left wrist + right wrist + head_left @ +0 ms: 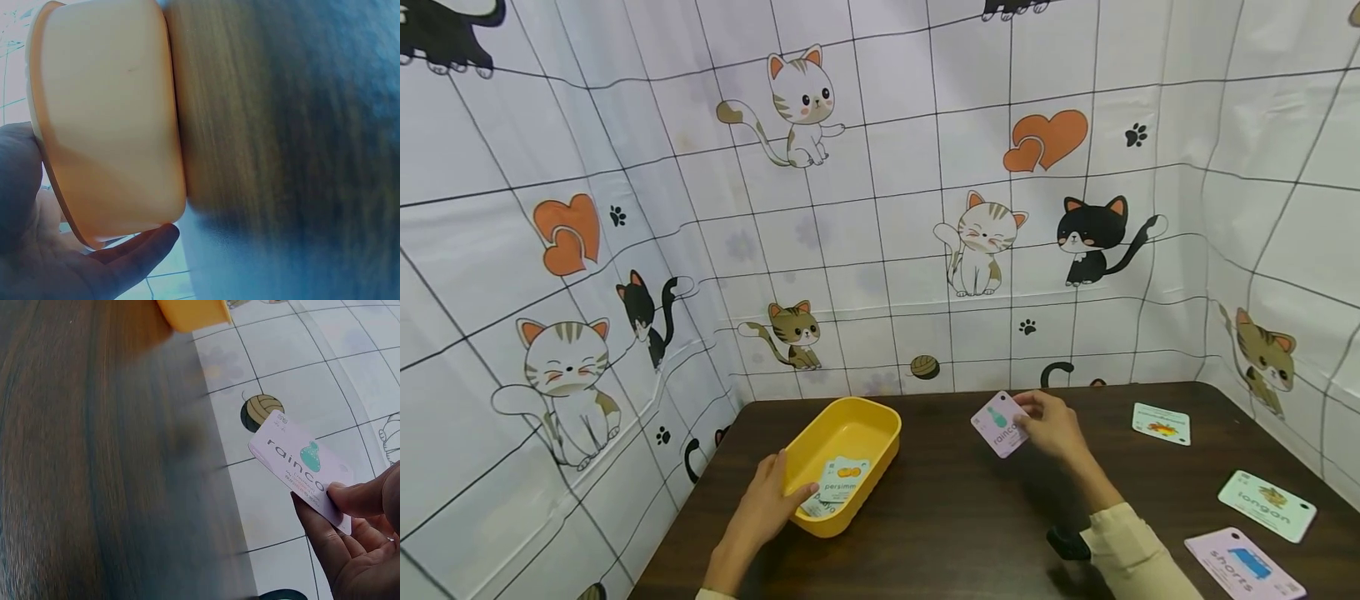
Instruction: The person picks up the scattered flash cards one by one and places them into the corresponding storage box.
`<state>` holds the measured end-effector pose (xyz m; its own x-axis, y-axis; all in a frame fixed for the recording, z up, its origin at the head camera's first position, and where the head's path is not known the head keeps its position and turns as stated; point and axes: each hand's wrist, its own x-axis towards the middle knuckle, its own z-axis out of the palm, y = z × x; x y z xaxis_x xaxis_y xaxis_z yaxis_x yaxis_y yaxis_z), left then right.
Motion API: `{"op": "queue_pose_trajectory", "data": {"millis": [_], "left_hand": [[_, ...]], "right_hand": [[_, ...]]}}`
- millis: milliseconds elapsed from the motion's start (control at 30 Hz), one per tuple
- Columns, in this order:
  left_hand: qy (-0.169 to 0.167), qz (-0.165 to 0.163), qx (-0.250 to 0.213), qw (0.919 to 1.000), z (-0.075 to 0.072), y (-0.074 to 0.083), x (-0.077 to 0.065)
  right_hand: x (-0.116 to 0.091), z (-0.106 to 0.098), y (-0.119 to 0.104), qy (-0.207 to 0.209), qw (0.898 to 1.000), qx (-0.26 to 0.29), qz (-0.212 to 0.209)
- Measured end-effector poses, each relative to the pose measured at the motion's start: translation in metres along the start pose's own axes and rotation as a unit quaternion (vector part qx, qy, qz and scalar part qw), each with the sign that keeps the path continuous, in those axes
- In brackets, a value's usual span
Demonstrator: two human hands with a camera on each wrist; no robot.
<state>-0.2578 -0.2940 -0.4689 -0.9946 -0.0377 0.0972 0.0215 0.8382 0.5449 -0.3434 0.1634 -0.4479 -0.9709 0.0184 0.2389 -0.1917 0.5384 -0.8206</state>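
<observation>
My left hand (766, 502) grips the near left end of a yellow plastic bin (883, 446), thumb over the rim and fingers along the outer wall, as the left wrist view shows. Inside the bin lie green-edged picture cards, the top one a persimmon card (844, 478). Over the far middle of the table, my right hand (1054, 423) pinches a pink picture card (299, 464) between thumb and fingers. That card bears a green raincoat drawing and the letters "rainco"; the thumb hides the rest of the word.
On the right side of the dark wooden table (940, 517) lie a pink shorts card (1243, 565), a green longan card (1267, 505) and another green-edged card (1161, 424) farther back. A white cat-print curtain (895, 208) surrounds the table at the back and sides.
</observation>
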Motion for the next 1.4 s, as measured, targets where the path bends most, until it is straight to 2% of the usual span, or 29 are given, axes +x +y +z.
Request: {"op": "queue_pose_trajectory", "data": {"millis": [533, 1000, 1400], "left_hand": [[0.001, 0.002, 0.003, 1.0, -0.002, 0.0, 0.002], [0.006, 0.001, 0.008, 0.9999, 0.0, -0.002, 0.001], [0.004, 0.001, 0.001, 1.0, -0.001, -0.002, 0.002]], "right_hand": [[0.005, 0.025, -0.011, -0.012, 1.0, 0.023, -0.009], [0.003, 0.045, -0.024, -0.026, 0.997, 0.078, 0.003], [-0.002, 0.055, -0.03, -0.03, 0.994, 0.103, 0.012]]}}
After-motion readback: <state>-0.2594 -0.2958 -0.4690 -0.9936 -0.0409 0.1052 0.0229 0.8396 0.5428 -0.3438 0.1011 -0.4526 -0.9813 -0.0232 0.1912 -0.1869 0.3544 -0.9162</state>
